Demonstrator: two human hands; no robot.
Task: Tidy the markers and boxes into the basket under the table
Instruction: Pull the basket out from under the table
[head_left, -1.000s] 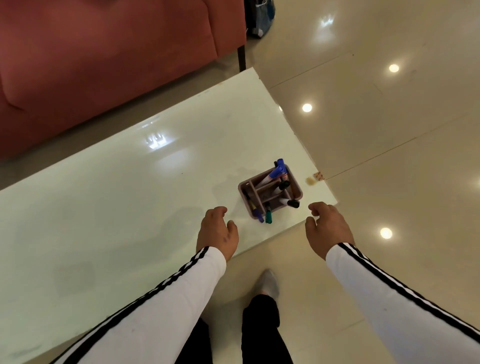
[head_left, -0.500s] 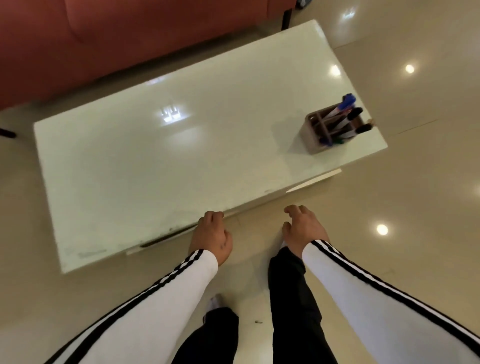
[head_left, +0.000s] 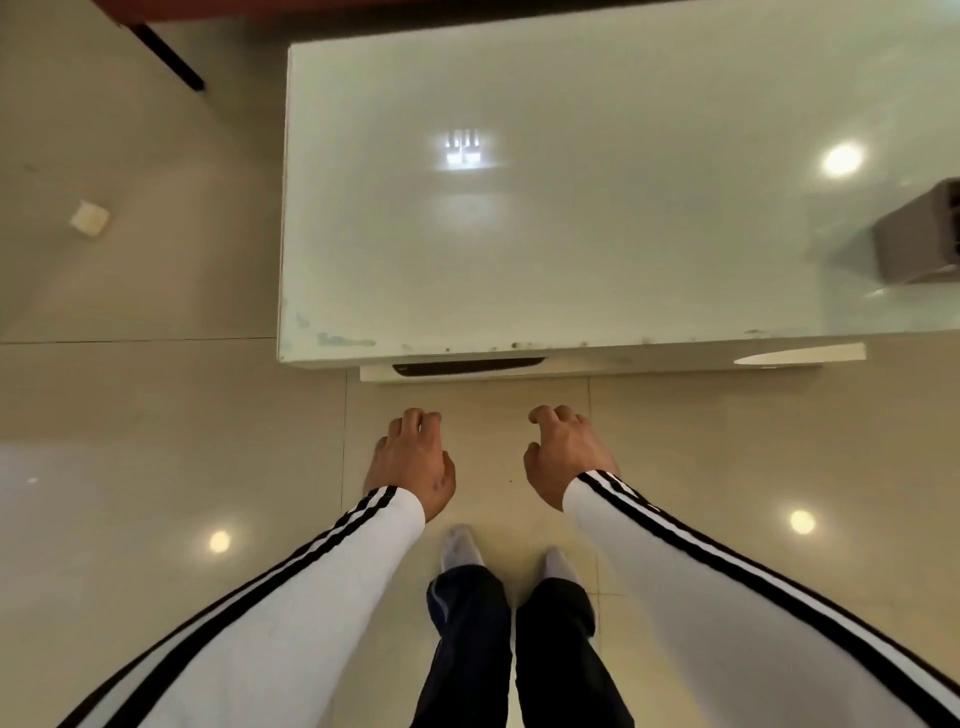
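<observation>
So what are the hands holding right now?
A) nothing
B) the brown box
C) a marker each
A: the left hand and the right hand hover loosely curled over the floor, empty; the brown box sits apart on the table.

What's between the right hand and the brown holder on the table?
Head view: nothing but floor tile, then bare table, lies between the right hand and the holder.

Glossy white table (head_left: 597, 234) top, chipped near edge; polished beige floor tiles (head_left: 156, 415).
</observation>
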